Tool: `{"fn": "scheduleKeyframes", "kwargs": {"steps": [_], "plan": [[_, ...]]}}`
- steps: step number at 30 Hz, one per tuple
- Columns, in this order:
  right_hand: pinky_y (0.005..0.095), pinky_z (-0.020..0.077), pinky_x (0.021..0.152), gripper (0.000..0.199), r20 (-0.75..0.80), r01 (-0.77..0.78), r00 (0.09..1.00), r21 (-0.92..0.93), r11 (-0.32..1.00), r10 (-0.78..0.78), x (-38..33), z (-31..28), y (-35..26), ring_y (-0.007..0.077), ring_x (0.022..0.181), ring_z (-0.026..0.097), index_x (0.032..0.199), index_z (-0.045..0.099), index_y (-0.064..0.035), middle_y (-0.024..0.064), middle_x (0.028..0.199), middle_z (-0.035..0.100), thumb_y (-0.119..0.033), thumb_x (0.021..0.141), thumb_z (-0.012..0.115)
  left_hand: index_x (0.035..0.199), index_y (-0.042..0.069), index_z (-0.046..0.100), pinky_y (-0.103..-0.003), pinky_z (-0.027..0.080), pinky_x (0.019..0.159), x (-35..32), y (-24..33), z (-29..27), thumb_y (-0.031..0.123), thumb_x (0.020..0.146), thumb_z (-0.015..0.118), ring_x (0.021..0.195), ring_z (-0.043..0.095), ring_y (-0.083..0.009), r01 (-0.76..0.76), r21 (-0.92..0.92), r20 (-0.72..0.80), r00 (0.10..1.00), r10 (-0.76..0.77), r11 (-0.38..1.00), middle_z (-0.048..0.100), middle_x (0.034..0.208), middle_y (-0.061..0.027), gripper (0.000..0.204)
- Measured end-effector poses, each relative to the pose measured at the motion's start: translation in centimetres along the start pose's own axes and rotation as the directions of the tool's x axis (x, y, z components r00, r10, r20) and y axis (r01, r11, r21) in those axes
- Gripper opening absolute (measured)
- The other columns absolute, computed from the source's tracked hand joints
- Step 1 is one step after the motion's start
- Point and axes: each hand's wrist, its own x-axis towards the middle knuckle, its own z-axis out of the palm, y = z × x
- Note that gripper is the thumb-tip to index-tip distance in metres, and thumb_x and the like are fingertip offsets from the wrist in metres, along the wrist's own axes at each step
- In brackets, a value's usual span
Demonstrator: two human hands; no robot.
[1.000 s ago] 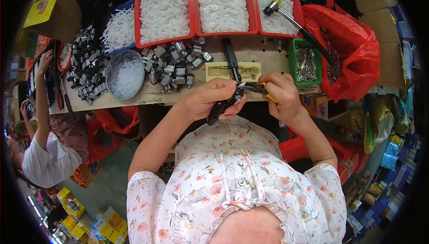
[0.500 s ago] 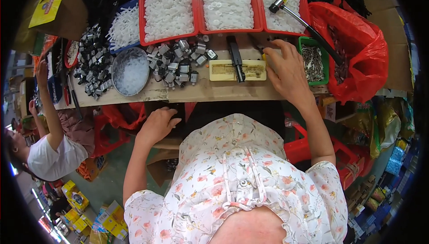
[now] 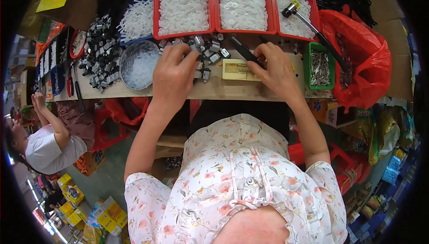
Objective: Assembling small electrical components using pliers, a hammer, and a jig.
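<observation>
My right hand (image 3: 278, 70) is closed round the lower end of a long black plastic piece (image 3: 242, 47). The piece lies slanted over a cream-coloured rectangular block (image 3: 237, 70) with a recess, and my fingers hide its near end. My left hand (image 3: 173, 76) reaches onto the heap of small silver-and-black motor-like parts (image 3: 214, 46). Its fingers are bent and drawn together among them; whatever is between the fingertips is hidden. Just left of it stands a round metal bowl (image 3: 123, 72) with small translucent white pieces.
Red trays (image 3: 214, 7) of white plastic parts line the back. At right are a green tray (image 3: 333, 76) of metal pins, a red plastic bag (image 3: 371, 61) and a hammer (image 3: 313, 26). Another dark-and-silver heap (image 3: 100, 47) lies left. A co-worker (image 3: 53, 148) sits at far left.
My left hand has risen from below the table edge to the silver parts. My right hand has closed on the black piece, which has turned from nearly upright to slanted.
</observation>
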Motion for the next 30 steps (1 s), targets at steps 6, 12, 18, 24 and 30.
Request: {"fn": "scheduleKeyframes", "kwargs": {"steps": [6,12,18,24,30], "plan": [[0.0393,0.0459,0.078,0.019,0.046,0.216,0.976,-0.062,0.974,-0.213,-1.7,-0.9,0.9,0.03,0.094,0.058,0.101,0.061,-0.0041,0.0094,0.094,0.057,-0.011,0.085,0.069,0.101,0.002,0.066,-0.041,0.049,0.085,1.2,-1.7,0.8,-0.003,0.073,0.067,0.103,0.058,-0.028,-0.078,0.127,0.035,0.997,0.074,0.989,0.062,0.102,-0.0089,0.027],[0.0386,0.0447,0.083,0.029,0.145,0.382,0.924,-0.344,0.858,-0.353,-3.6,-1.3,0.5,0.0233,0.1,0.058,0.112,0.062,-0.0086,0.0051,0.101,0.058,-0.011,0.083,0.062,0.105,0.002,0.063,-0.04,0.048,0.087,2.0,-2.4,0.7,-0.005,0.072,0.064,0.108,0.057,-0.0298,-0.177,0.108,0.156,0.975,0.159,0.978,0.064,0.108,-0.0101,0.034],[0.0348,0.0439,0.081,0.033,0.172,0.467,0.883,-0.395,0.791,-0.436,-3.5,-1.1,0.8,0.0188,0.096,0.058,0.112,0.064,-0.0029,0.0039,0.1,0.058,-0.012,0.081,0.061,0.109,0.0,0.062,-0.041,0.048,0.09,2.4,-2.8,0.5,-0.007,0.072,0.066,0.109,0.056,-0.0314,-0.224,0.076,0.245,0.949,0.199,0.972,0.063,0.109,-0.0106,0.038],[0.0325,0.0438,0.08,0.037,0.24,0.545,0.832,-0.524,0.655,-0.5,-3.6,-0.6,0.6,0.0192,0.095,0.058,0.11,0.067,0.0045,0.0057,0.097,0.056,-0.012,0.078,0.062,0.1,-0.001,0.065,-0.041,0.05,0.086,2.6,-3.5,1.0,-0.005,0.079,0.067,0.103,0.058,-0.0304,-0.075,-0.157,0.154,0.983,0.1,0.985,0.064,0.101,-0.0109,0.022],[0.0328,0.045,0.082,0.04,0.324,0.557,0.83,-0.526,0.642,-0.455,-3.6,-0.8,0.0,0.0197,0.098,0.056,0.112,0.065,0.0075,0.0072,0.098,0.055,-0.012,0.077,0.061,0.101,-0.001,0.067,-0.039,0.05,0.084,2.8,-3.3,0.7,-0.005,0.077,0.069,0.102,0.059,-0.0301,-0.105,-0.199,0.19,0.971,0.143,0.974,0.065,0.103,-0.0106,0.025]]}}
